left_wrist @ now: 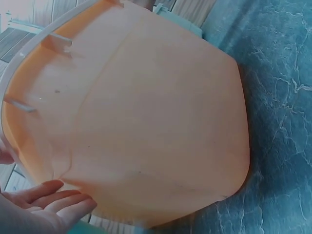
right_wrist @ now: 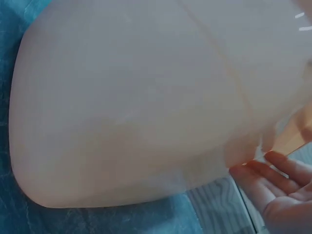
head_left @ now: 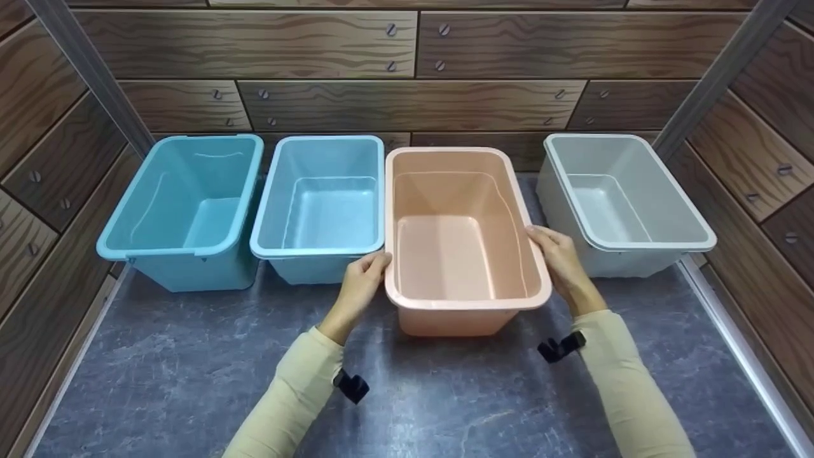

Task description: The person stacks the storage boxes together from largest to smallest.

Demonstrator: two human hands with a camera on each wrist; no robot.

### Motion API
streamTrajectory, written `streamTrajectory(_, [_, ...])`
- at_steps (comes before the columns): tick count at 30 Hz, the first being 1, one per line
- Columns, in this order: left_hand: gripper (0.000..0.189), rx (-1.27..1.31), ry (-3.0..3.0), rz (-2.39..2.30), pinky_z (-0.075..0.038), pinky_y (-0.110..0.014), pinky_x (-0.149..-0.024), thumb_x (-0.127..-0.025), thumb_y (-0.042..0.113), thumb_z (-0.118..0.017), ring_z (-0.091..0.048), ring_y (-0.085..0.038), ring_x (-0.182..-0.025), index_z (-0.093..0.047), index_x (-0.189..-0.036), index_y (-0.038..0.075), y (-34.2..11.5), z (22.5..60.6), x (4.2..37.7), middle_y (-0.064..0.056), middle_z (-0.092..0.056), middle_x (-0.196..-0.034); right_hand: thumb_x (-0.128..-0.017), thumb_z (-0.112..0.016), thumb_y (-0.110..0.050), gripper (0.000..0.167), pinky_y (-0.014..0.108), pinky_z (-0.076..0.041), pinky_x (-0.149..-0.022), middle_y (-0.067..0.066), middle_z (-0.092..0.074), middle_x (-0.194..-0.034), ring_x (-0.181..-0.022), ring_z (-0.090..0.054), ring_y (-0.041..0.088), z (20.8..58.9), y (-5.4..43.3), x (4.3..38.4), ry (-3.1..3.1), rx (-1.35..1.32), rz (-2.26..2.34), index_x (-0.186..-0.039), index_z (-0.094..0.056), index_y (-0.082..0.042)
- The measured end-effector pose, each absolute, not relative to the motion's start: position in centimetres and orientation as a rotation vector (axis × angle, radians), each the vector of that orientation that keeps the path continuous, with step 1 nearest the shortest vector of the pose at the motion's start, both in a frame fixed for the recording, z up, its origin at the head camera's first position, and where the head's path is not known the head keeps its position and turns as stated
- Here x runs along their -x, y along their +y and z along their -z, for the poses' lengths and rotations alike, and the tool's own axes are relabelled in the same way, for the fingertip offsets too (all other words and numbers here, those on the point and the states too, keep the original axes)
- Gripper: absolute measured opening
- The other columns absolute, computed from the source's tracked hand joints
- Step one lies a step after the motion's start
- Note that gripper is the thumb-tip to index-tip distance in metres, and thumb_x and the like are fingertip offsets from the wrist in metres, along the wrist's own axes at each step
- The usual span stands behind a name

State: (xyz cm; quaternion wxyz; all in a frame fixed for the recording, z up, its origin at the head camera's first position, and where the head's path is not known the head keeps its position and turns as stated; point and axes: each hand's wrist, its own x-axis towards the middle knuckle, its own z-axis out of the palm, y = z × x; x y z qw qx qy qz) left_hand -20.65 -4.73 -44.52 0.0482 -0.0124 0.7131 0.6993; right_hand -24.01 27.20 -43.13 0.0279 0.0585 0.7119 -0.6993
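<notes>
- Left hand has the left rim of the peach tub, thumb up at the edge and fingers tucked under the lip. So not wide, it's basically a pinch.
- Right hand does much the same on the right rim, fingertips up against the outer wall, thumb over the edge.
- So the tub is right between the two hands, long axis running away from the person. Both grips are on the long sides, nearer the front end, so more of the tub reaches out past the hands than comes back toward the body.
- Neither hand is really closer to it, though the left grip sits a touch nearer the person than the right.
- Can't tell for sure if the base is fully down on the table.
- Blue tub is just beside it on the left; can't say if the rims touch. Gray tub is on the right with a more obvious gap. Peach sticks out nearer the person than both.
- Teal tub is on the far left, past the blue one.
- Wood-look wall behind it all.
</notes>
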Motion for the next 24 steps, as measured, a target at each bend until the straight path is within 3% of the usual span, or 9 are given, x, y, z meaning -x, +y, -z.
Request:
streamTrajectory(3, [0.044, 0.041, 2.18, -2.137, -0.053, -0.033, -0.099, -0.096, 0.02, -0.048, -0.062, -0.029, -0.119, -0.056, -0.129, -0.008, -4.76, 44.58, 20.67, -0.026, -0.059, -0.131, -0.1, -0.048, -0.02, 0.042, 0.017, -0.058, -0.071, -0.013, -0.071, -0.078, -0.075, -0.069, 0.001, 43.41, 27.09, 24.05, 2.152, -0.203, 2.231, -0.132, -0.051, 0.006])
streamTrajectory(6, [0.042, 0.067, 2.201, -2.13, -0.056, -0.03, -0.094, -0.095, 0.02, -0.049, -0.066, -0.021, -0.108, -0.061, -0.125, -0.007, -4.79, 44.56, 20.61, -0.025, -0.063, -0.126, -0.099, -0.048, -0.018, 0.021, 0.018, -0.058, -0.069, -0.011, -0.071, -0.076, -0.073, -0.069, 0.002, 43.62, 26.96, 24.03, 2.104, -0.209, 2.288, -0.11, -0.065, -0.01])
streamTrajectory(10, [0.04, 0.086, 2.178, -2.149, -0.057, -0.029, -0.091, -0.095, 0.019, -0.049, -0.068, -0.019, -0.102, -0.062, -0.121, -0.008, -4.79, 44.66, 20.56, -0.027, -0.065, -0.121, -0.099, -0.049, -0.018, 0.023, 0.018, -0.057, -0.066, -0.01, -0.071, -0.073, -0.07, -0.068, 0.003, 43.79, 26.95, 23.88, 2.068, -0.196, 2.309, -0.088, -0.067, -0.025])
streamTrajectory(16, [0.042, 0.048, 2.1, -2.188, -0.054, -0.037, -0.098, -0.095, 0.017, -0.046, -0.062, -0.038, -0.116, -0.06, -0.122, -0.012, -4.61, 44.55, 20.47, -0.031, -0.062, -0.124, -0.1, -0.048, -0.018, 0.026, 0.018, -0.057, -0.063, -0.008, -0.07, -0.07, -0.067, -0.067, 0.004, 43.58, 27.07, 23.49, 2.063, -0.197, 2.301, -0.084, -0.069, -0.023])
streamTrajectory(24, [0.042, 0.041, 2.106, -2.177, -0.054, -0.036, -0.098, -0.096, 0.018, -0.046, -0.062, -0.035, -0.117, -0.06, -0.123, -0.011, -4.93, 44.76, 20.34, -0.03, -0.06, -0.127, -0.1, -0.047, -0.018, 0.027, 0.021, -0.058, -0.063, -0.006, -0.071, -0.072, -0.067, -0.068, 0.006, 43.43, 26.95, 23.32, 2.025, -0.15, 2.304, -0.086, -0.07, -0.021])
